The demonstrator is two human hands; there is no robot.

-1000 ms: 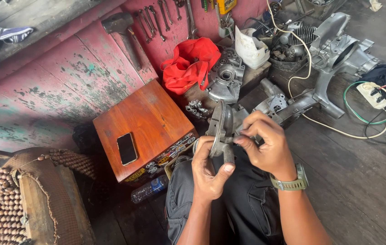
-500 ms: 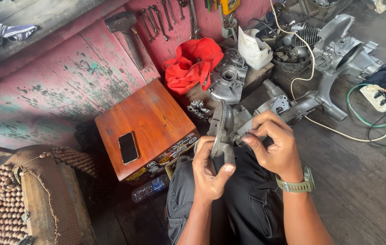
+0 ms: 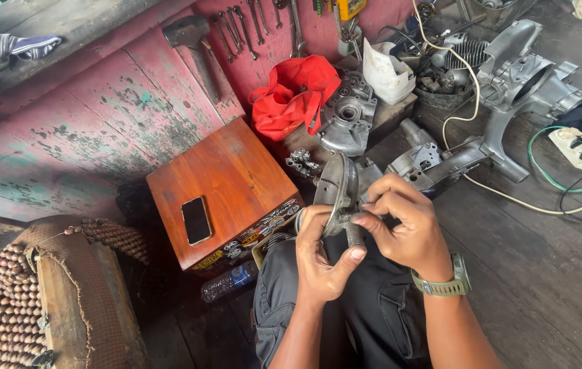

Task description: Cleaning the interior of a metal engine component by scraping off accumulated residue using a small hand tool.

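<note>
The person sits on the floor holding a round metal engine part upright over the lap, just right of a wooden box on which a phone lies. The left hand is closed around the part's short shaft from below, thumb pressed against the stub. The right hand closes over the disc's right face, fingertips pinching at its centre. The part looks like cast metal: rigid, fairly heavy for its size, probably greasy and so liable to slip. The shaft and the thick rim appear the soundest places to hold. Farther off lie a red cloth, engine casings and hanging spanners.
</note>
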